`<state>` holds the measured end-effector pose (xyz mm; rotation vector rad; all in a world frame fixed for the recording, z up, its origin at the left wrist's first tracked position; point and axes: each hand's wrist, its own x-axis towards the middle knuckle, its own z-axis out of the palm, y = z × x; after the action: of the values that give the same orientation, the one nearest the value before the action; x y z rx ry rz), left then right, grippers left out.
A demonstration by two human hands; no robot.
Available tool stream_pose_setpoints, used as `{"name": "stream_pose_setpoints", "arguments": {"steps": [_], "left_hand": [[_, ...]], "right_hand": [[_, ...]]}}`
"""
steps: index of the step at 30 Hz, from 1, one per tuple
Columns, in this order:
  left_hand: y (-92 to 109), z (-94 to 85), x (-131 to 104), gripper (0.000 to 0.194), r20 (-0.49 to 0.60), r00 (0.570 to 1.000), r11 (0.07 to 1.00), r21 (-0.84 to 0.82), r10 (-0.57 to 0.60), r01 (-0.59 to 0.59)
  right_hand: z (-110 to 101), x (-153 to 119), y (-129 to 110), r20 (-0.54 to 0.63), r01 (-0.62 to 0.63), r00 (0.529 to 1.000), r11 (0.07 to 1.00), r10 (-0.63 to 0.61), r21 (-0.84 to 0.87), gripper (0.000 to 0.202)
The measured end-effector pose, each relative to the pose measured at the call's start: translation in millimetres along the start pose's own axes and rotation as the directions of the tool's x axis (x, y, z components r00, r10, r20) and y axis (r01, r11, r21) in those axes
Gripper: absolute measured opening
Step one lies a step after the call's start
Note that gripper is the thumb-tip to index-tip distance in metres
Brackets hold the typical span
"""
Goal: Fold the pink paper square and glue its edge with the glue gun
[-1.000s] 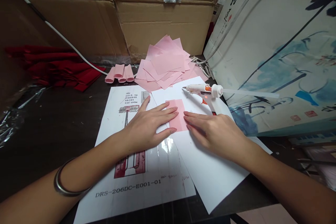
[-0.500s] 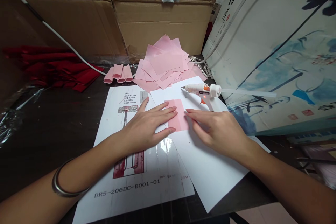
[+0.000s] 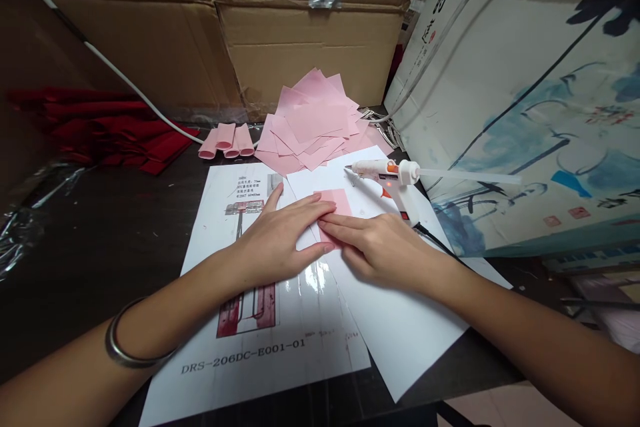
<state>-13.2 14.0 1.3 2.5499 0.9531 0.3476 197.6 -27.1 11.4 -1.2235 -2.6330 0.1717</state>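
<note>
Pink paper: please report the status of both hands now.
Left hand flat, fingers on pink paper. Right hand flat, covering its right part. Glue gun just behind, not touching.

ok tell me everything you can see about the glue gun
The glue gun is a small white plastic one with an orange trigger and a metal nozzle pointing left. A clear glue stick juts from its back toward the right. It lies on its side on the white sheet of paper, past the pink paper piece, beside the printed bag. A small red light glows on its body, and a dark cord leaves the handle. Neither hand touches it.
</note>
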Motion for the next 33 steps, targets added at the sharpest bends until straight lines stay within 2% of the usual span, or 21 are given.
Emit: {"name": "stream_pose_setpoints", "arguments": {"steps": [8,15,19,23,30,33], "left_hand": [[1.9,-1.8,2.1,0.05,0.01,1.0,1.0,0.0,-0.019,0.019],[3.4,-9.9,-0.3,0.06,0.06,0.998,1.0,-0.006,0.005,-0.005],[4.3,-12.9,-0.4,0.054,0.088,0.996,1.0,-0.001,-0.011,0.011],[5.2,-8.8,3.4,0.043,0.027,0.999,0.999,0.006,-0.045,0.045],[10.6,-4.3,7.3,0.035,-0.021,0.997,0.996,0.026,-0.08,0.08],[10.0,-4.4,6.4,0.038,-0.019,0.997,0.997,0.025,-0.077,0.077]], "right_hand": [[-2.9,-0.9,-2.3,0.047,0.085,0.996,0.99,-0.08,-0.114,0.04],[-1.3,-7.0,-8.2,0.085,0.129,0.99,0.976,-0.116,-0.175,0.04],[-0.4,-9.7,-16.3,0.128,0.15,0.984,0.963,-0.124,-0.222,0.046],[-0.3,-13.0,-25.2,0.168,0.168,0.978,0.952,-0.127,-0.254,0.053],[-4.8,-17.2,-37.3,0.201,0.175,0.971,0.962,-0.133,-0.209,0.056],[-5.9,-20.8,-39.4,0.173,0.181,0.972,0.975,-0.158,-0.129,0.05]]}}
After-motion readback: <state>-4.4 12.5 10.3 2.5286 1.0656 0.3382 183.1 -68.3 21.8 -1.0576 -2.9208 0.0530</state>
